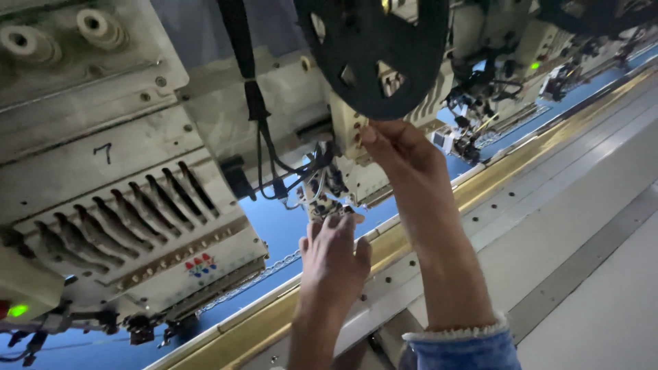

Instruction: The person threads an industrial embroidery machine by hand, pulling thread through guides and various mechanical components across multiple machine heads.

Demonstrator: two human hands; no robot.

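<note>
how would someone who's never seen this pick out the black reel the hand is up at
Follow the row of cream embroidery heads above the blue cloth to the one both hands work at. The right hand reaches up to the black reel there: a large dark spoked wheel, unlike the small pale spools at the far left.

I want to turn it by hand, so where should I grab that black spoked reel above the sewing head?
Probably the black reel by its lower rim, from below, where the right hand already reaches. The rim is thick, and open gaps between spokes give fingers room.
</note>
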